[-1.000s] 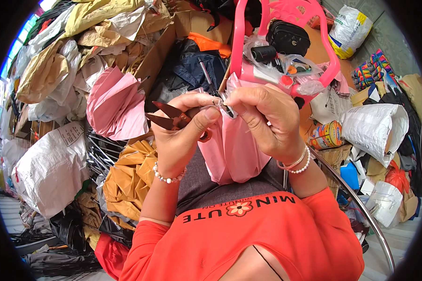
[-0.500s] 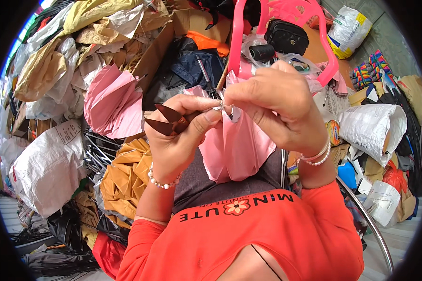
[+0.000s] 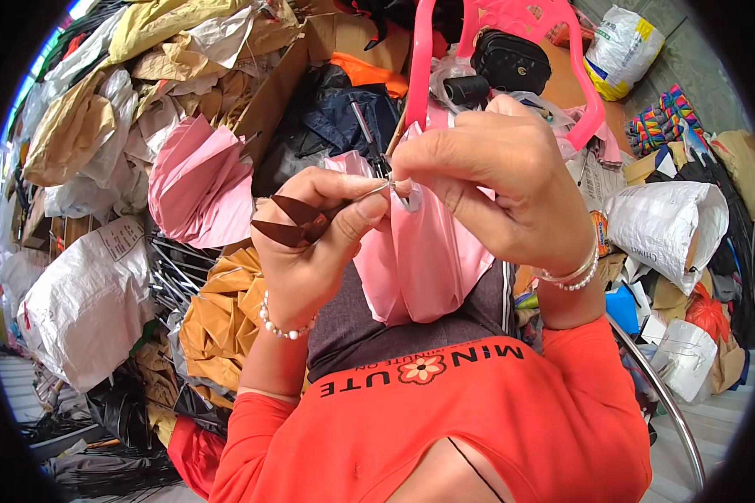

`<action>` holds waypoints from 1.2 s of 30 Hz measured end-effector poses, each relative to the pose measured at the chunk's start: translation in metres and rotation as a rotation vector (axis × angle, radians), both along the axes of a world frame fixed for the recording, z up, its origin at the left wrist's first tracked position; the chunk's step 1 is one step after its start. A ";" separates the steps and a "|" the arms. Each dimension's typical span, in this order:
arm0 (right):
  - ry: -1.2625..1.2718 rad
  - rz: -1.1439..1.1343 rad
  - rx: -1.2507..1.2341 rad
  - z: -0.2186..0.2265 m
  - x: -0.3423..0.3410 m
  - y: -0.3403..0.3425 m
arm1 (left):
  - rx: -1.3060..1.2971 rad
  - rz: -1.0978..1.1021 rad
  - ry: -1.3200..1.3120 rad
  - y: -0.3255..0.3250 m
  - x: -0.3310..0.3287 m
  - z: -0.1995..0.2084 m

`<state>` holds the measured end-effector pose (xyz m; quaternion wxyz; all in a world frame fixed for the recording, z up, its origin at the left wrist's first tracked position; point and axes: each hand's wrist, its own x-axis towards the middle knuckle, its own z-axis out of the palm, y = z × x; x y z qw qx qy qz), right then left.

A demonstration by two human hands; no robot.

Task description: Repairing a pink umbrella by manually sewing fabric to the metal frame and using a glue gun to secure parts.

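A pink umbrella canopy [image 3: 415, 268] hangs in folds over my lap, with a metal shaft and dark ribs [image 3: 367, 130] rising beyond it. My left hand [image 3: 323, 222] is closed, its palm around brown pointed snips [image 3: 289, 225] whose two blades stick out to the left. Its thumb and forefinger also pinch a thin, shiny, needle-like piece at the canopy's upper edge. Fingertips of my right hand [image 3: 495, 180] are pressed together against that same spot, almost touching the left ones. What they hold is too small to make out.
Another folded pink canopy [image 3: 201, 180] and a mustard-coloured bundle [image 3: 224, 314] lie to the left. Beyond my hands stands a pink plastic chair [image 3: 422, 67] bearing a black pouch [image 3: 512, 63] and a black thread spool [image 3: 466, 90]. A white sack [image 3: 667, 222] lies right.
Both hands have shifted slightly left, still meeting at the canopy edge. The thin shiny piece at the left fingertips now shows more clearly. The snips remain in the left palm.
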<state>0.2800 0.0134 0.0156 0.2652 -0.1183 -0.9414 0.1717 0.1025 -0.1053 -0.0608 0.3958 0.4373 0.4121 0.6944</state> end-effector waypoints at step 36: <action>0.450 0.019 -0.782 -0.058 -0.085 -0.051 | 0.158 -0.080 -0.257 -0.023 -0.060 -0.019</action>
